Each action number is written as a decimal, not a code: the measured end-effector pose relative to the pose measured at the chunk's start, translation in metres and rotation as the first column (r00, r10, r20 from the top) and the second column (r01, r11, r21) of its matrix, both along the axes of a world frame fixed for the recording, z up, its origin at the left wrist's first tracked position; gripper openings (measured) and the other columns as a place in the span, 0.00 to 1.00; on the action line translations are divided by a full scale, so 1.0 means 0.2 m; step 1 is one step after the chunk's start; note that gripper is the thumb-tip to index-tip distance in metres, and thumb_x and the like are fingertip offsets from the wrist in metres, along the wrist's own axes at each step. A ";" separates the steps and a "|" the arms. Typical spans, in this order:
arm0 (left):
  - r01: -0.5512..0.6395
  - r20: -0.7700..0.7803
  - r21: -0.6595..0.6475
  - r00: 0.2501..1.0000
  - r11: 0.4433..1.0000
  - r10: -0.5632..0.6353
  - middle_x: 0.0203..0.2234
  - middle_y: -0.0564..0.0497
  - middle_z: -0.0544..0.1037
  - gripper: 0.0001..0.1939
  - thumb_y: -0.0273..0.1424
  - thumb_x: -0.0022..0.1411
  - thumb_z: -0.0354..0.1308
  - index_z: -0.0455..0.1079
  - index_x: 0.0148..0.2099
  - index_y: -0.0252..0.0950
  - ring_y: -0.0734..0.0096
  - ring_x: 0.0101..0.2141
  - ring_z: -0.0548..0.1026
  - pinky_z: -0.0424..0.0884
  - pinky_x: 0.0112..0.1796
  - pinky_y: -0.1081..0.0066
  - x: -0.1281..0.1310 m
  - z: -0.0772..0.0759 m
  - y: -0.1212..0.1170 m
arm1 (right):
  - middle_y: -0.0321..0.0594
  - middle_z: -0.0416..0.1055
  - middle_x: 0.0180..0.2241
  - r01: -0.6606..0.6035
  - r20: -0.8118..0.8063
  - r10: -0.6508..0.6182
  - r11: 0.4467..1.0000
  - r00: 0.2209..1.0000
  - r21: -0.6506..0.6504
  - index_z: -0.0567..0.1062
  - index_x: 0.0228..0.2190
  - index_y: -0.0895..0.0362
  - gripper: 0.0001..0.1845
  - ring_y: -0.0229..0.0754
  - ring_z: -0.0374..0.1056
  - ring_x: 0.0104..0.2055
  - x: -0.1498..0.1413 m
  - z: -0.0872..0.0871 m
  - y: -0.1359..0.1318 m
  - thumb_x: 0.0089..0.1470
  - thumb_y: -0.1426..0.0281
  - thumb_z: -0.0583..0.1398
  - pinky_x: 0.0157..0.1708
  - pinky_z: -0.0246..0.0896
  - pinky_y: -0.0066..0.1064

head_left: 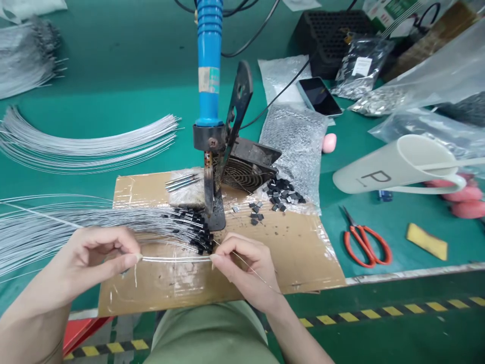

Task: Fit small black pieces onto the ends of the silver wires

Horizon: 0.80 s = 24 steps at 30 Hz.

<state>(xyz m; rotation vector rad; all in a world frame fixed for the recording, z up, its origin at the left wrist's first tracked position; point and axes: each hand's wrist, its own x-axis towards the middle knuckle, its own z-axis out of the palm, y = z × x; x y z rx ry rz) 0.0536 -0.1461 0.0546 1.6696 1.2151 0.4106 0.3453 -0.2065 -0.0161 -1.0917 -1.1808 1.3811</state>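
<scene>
My left hand pinches the left end of a thin silver wire that runs level above a taped cardboard sheet. My right hand pinches its right end, and a finer strand trails back over that wrist. Just beyond the wire lies a fan of silver wires tipped with small black parts. A blue-handled soldering iron stands upright in a dark metal stand right behind them. Loose black parts are piled to the right of the stand.
Curved wire bundles lie at the left. Red-handled scissors, a yellow sponge, a white jug, bubble wrap, a phone and plastic bags fill the right. The table edge has yellow-black tape.
</scene>
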 end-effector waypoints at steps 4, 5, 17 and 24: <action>0.041 0.031 0.031 0.999 0.999 -0.042 0.19 0.52 0.78 0.13 0.34 0.65 0.64 0.80 0.28 0.36 0.76 0.20 0.73 0.68 0.21 0.80 0.00 0.00 0.01 | 0.33 0.69 0.25 -0.017 -0.002 0.017 0.998 1.000 0.056 0.77 0.27 0.55 0.12 0.36 0.63 0.28 0.01 0.01 0.00 0.63 0.70 0.67 0.28 0.56 0.29; 0.044 0.010 0.054 0.999 0.998 -0.045 0.20 0.52 0.79 0.13 0.34 0.65 0.64 0.80 0.29 0.37 0.76 0.20 0.74 0.69 0.22 0.81 0.00 0.00 0.00 | 0.33 0.69 0.25 -0.025 0.004 0.025 0.997 1.000 0.079 0.77 0.27 0.55 0.12 0.36 0.63 0.28 0.01 0.01 0.00 0.63 0.71 0.67 0.28 0.56 0.29; -0.027 -0.112 0.046 0.993 0.999 0.032 0.30 0.51 0.81 0.09 0.35 0.73 0.57 0.78 0.42 0.40 0.69 0.31 0.77 0.72 0.32 0.74 0.45 -0.04 -0.23 | 0.34 0.69 0.25 -0.048 0.130 0.008 0.949 0.992 0.311 0.77 0.30 0.56 0.09 0.38 0.61 0.29 -0.01 0.01 0.01 0.64 0.77 0.64 0.30 0.57 0.32; -0.361 0.023 -0.198 0.928 0.911 0.372 0.22 0.55 0.69 0.14 0.40 0.69 0.61 0.74 0.33 0.37 0.74 0.24 0.64 0.58 0.27 0.74 0.52 -0.06 -0.22 | 0.32 0.64 0.21 0.335 0.006 -0.335 0.941 0.942 0.050 0.83 0.29 0.53 0.13 0.37 0.60 0.25 0.04 -0.03 0.00 0.67 0.69 0.64 0.26 0.56 0.30</action>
